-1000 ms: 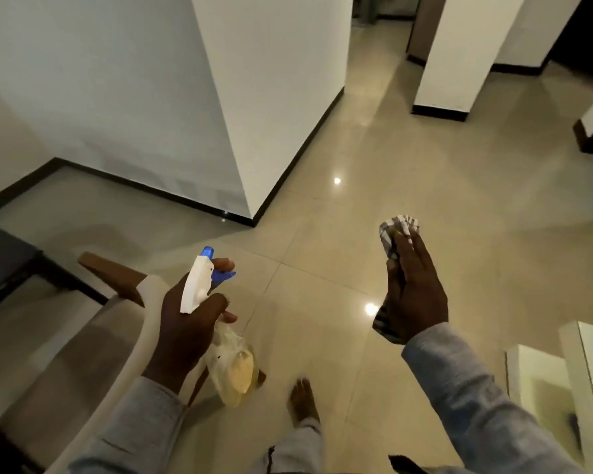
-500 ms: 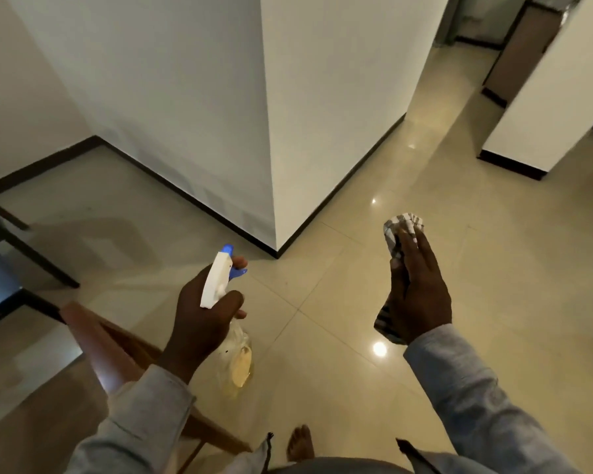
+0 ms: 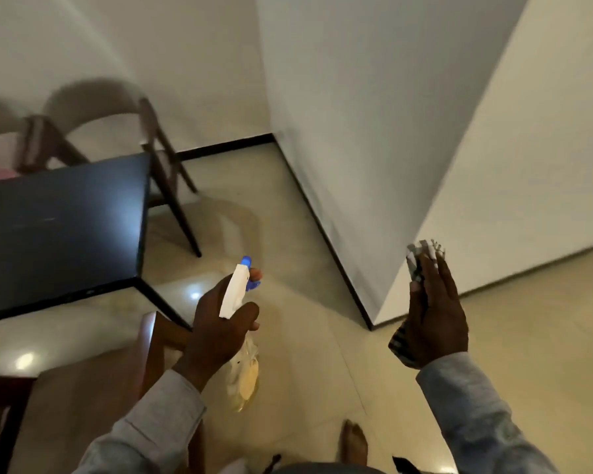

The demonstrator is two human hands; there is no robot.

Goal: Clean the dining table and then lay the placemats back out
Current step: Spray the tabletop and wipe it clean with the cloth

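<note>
Beside the dark worktop: we stand on the glossy beige tiled floor [image 3: 288,213], cleaning gear in both hands, the black glossy rectangular worktop [image 3: 59,230] ahead and to our left.
Left hand: our left hand [image 3: 216,330] grips the white-and-blue trigger spray bottle [image 3: 235,294] by the neck, thumb wrapped across the front, forefinger by the blue trigger, the clear body with yellowish liquid hanging below the palm.
Right hand: our right hand [image 3: 432,316] holds the grey-and-white checked cloth [image 3: 421,254] against the palm; the fingers [image 3: 439,278] lie nearly straight over it, and the cloth pokes out past the fingertips and below the wrist.
Worktop to fingers: its near corner sits left of the bottle's nozzle, apart from both hands; nothing touches it yet.
Step in hand, as we judge it: closing in to spray.
Doing it well: swing the nozzle left over the surface before squeezing, mist lightly, then follow with the cloth laid flat, steering round the brown wooden chair [image 3: 158,340] at our knee.
Placemats: none that we can make out.
</note>
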